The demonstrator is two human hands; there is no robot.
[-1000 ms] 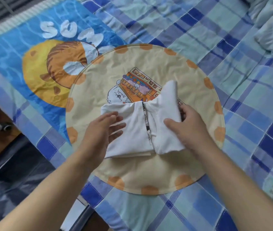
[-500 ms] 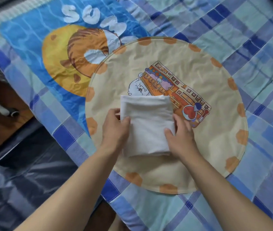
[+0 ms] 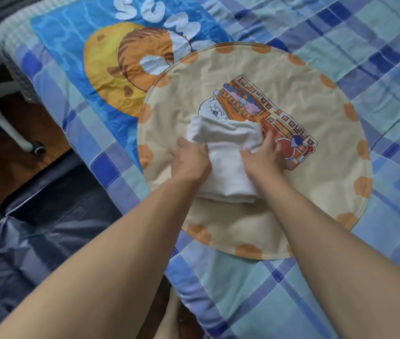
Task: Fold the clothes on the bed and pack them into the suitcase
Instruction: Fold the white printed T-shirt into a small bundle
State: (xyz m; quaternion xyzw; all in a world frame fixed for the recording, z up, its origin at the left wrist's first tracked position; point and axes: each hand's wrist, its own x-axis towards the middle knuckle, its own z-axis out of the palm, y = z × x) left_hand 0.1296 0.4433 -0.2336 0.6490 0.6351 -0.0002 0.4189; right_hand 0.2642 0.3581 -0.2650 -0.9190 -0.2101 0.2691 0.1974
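Observation:
A folded white garment [image 3: 225, 157] lies on a round beige mat [image 3: 304, 192] with orange spots, on the bed. Its far end is lifted and curled back toward me. My left hand [image 3: 190, 160] grips the garment's left edge. My right hand [image 3: 262, 155] grips its right edge, fingers tucked under the raised fold. The dark blue lined suitcase [image 3: 35, 231] lies open on the floor at the lower left, beside the bed.
The bed carries a blue and teal plaid cover [image 3: 377, 57] and a blue cartoon blanket [image 3: 111, 69] at the upper left. A white chair base with a caster [image 3: 36, 149] stands on the wooden floor to the left.
The two halves of the white garment were folded together into a flat rectangle. Now both hands grip its sides and its far end has risen and folded back toward me.

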